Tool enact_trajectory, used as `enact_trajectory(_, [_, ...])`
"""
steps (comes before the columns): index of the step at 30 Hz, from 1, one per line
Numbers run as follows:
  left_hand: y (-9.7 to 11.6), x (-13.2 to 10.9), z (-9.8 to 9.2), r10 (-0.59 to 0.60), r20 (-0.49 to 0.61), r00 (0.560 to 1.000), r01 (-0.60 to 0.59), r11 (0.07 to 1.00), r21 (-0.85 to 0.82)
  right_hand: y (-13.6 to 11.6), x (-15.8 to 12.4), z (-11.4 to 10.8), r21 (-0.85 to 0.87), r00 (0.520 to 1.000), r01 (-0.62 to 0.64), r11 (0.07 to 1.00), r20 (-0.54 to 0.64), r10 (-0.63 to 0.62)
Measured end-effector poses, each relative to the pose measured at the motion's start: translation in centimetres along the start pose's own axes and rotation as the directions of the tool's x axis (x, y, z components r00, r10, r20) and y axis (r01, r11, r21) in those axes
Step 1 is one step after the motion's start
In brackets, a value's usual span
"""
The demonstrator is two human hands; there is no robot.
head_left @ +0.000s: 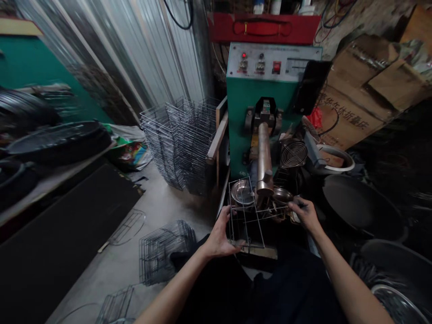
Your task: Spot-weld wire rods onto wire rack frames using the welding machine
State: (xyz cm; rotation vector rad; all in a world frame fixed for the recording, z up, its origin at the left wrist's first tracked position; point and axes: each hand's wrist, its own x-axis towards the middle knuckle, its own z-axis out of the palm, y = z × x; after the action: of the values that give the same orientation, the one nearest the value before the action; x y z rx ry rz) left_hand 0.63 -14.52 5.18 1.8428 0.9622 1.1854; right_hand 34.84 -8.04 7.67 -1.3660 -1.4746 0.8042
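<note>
Left hand (pixel 221 236) grips a wire frame (pixel 258 220); whether right hand (pixel 306 215) pinches it too, I can't tell

Between the left hand (pixel 221 236) and right hand (pixel 305 215) is one wire frame (pixel 244 211). Two metal dishes (pixel 240 192), one green machine (pixel 240 108) and one black phone (pixel 312 87) sit beyond them.

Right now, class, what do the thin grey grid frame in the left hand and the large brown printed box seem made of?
The grid frame looks like bare metal wire, perhaps steel: slim rods, faint sheen. The brown box seems matte cardboard: creased, folded flaps.
</note>
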Motion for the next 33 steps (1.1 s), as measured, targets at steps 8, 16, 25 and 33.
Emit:
enact_trajectory(8, [-0.7, 0.9, 0.1, -0.009, 0.006, 1.000, 0.009, 1.000, 0.007, -0.7, 0.4, 0.0, -0.006, 1.000, -0.008, 1.000, 0.004, 0.008])
enact_trajectory(16, [-1.9, 1.9, 0.2, 0.030, -0.008, 1.000, -0.030, 0.999, 0.012, 0.1, 0.9, -0.2, 0.009, 1.000, -0.014, 1.000, -0.006, 0.014])
enact_trajectory(25, [-1.2, 2.8, -0.1, 0.026, 0.031, 0.999, -0.025, 0.999, -0.031, -0.3, 1.2, -0.1, 0.001, 0.999, 0.005, 1.000, -0.044, -0.005])
enact_trajectory(33, [-0.8, 2.8, -0.2, -0.020, 0.082, 0.996, 0.026, 0.997, -0.077, 2.9, -8.2, -8.2, -0.429, 0.973, -0.048, 0.902, -0.223, -0.054])
